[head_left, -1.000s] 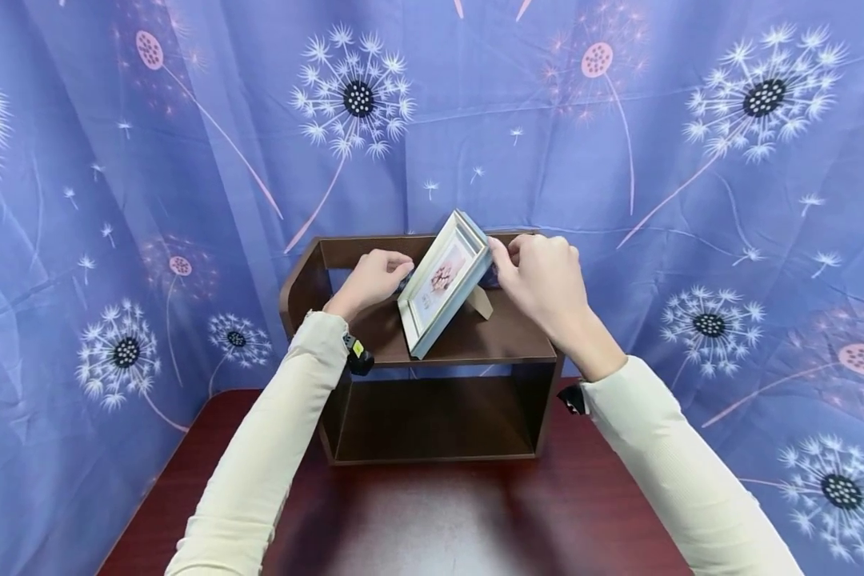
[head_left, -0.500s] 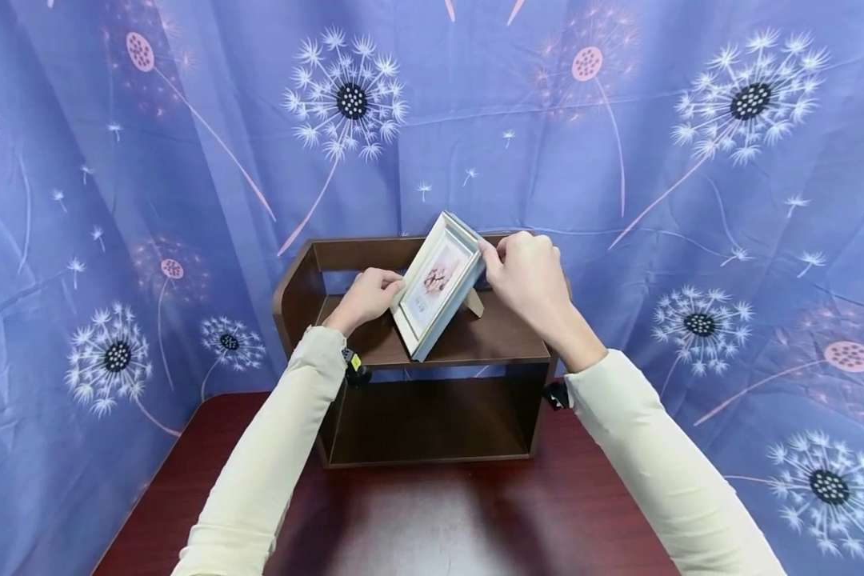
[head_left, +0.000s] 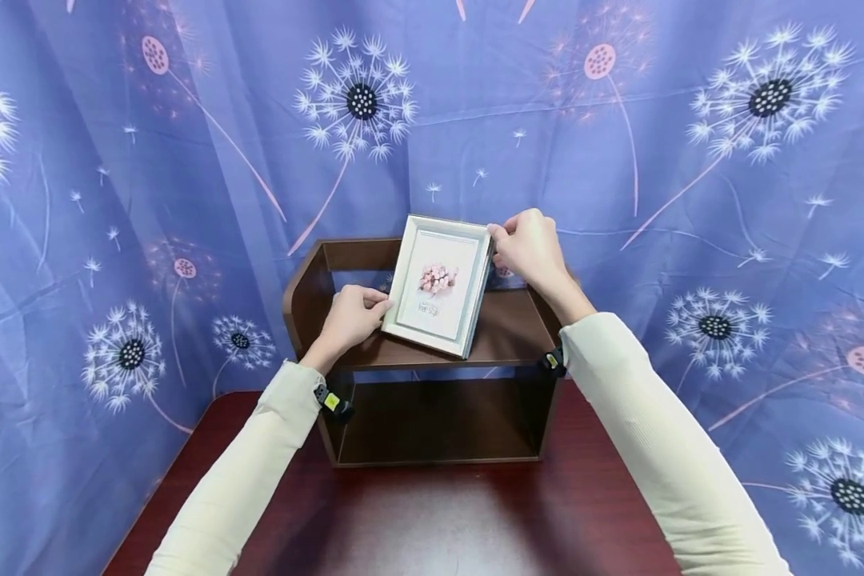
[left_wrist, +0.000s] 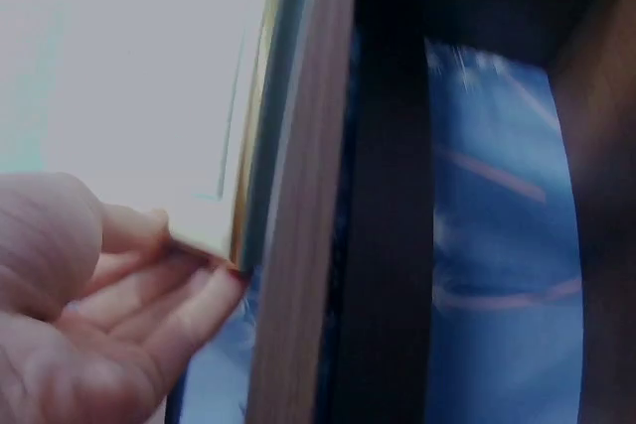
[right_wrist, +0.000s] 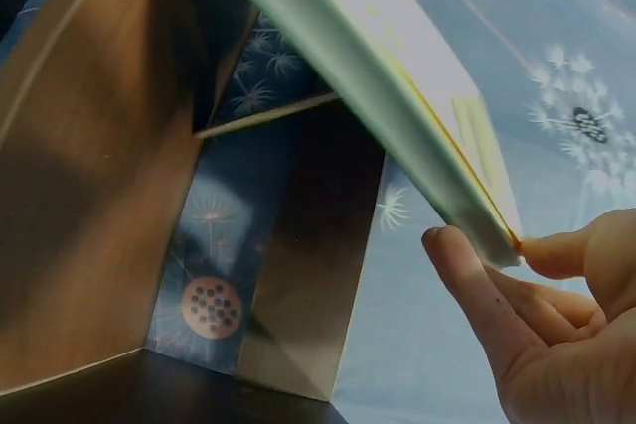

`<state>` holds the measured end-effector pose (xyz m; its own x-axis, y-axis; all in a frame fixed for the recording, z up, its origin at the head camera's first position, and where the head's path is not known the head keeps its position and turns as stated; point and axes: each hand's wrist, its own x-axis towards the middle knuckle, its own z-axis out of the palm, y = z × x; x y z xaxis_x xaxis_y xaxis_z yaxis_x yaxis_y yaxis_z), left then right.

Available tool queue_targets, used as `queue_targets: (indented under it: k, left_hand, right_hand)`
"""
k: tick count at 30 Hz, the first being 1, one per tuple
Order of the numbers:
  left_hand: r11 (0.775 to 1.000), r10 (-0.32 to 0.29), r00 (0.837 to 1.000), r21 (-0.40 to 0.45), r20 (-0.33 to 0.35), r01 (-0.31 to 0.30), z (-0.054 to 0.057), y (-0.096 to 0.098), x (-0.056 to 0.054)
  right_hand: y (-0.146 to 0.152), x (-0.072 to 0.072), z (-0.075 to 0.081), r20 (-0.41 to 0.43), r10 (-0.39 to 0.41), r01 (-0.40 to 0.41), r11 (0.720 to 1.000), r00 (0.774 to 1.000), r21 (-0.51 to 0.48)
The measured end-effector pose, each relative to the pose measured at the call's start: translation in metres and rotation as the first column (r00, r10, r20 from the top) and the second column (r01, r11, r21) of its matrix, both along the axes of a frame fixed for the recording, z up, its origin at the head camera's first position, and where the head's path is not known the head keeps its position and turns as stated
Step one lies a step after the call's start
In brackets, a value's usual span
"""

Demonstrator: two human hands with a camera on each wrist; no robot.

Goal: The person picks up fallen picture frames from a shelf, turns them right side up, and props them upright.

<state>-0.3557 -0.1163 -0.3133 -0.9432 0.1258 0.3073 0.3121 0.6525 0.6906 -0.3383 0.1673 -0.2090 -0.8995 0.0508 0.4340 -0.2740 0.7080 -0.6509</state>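
Note:
A pale picture frame (head_left: 435, 284) with a pink flower print leans back, slightly tilted, on the upper board (head_left: 511, 324) of a brown two-tier shelf. My right hand (head_left: 531, 250) pinches its top right corner; in the right wrist view the thumb and fingertips (right_wrist: 452, 245) meet at that corner. My left hand (head_left: 349, 322) holds the lower left corner between thumb and fingers, and the left wrist view shows its fingers (left_wrist: 204, 320) curled under the edge. Behind the frame, a thin support leg (right_wrist: 268, 114) sticks out in the right wrist view.
The shelf's lower compartment (head_left: 435, 420) opens toward me, with side panels (head_left: 310, 300) rising at both ends of the upper board. It stands on a dark red table (head_left: 432, 512). A blue dandelion-print curtain (head_left: 461, 96) hangs close behind and at both sides.
The picture frame has turned from angled rightward to facing me more squarely. My left hand has come to grip its lower left corner; my right hand has kept hold and risen slightly.

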Motion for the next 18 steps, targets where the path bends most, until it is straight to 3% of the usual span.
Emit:
queue_targets:
  k: [2, 5, 10, 13, 16, 18]
  left_hand:
    - [0.996, -0.002, 0.999, 0.089, 0.042, -0.002, 0.0, -0.002, 0.009]
    - [0.97, -0.029, 0.992, 0.244, 0.123, -0.002, -0.001, -0.003, 0.022]
    - [0.933, -0.042, 0.986, 0.359, 0.161, -0.019, -0.004, 0.0, 0.035]
    - [0.926, -0.041, 0.99, 0.378, 0.138, -0.014, -0.005, 0.003, 0.038]
    - [0.955, -0.01, 0.997, 0.295, 0.073, -0.012, -0.004, 0.004, 0.043]
    - [0.979, 0.026, 1.0, 0.201, -0.012, -0.023, -0.001, 0.002, 0.048]
  right_hand:
    - [-0.004, -0.008, 0.001, -0.016, 0.002, -0.002, 0.999, 1.0, 0.035]
    - [-0.01, -0.018, 0.001, -0.03, 0.011, -0.008, 0.996, 0.999, 0.09]
    - [-0.016, -0.028, 0.0, -0.019, 0.019, -0.017, 0.994, 1.0, 0.107]
    - [-0.015, -0.03, 0.0, -0.008, 0.017, -0.017, 0.994, 1.0, 0.104]
    - [-0.01, -0.027, 0.003, -0.004, 0.022, -0.022, 0.993, 1.0, 0.112]
    - [-0.002, -0.021, 0.005, -0.008, 0.032, -0.031, 0.992, 0.999, 0.123]
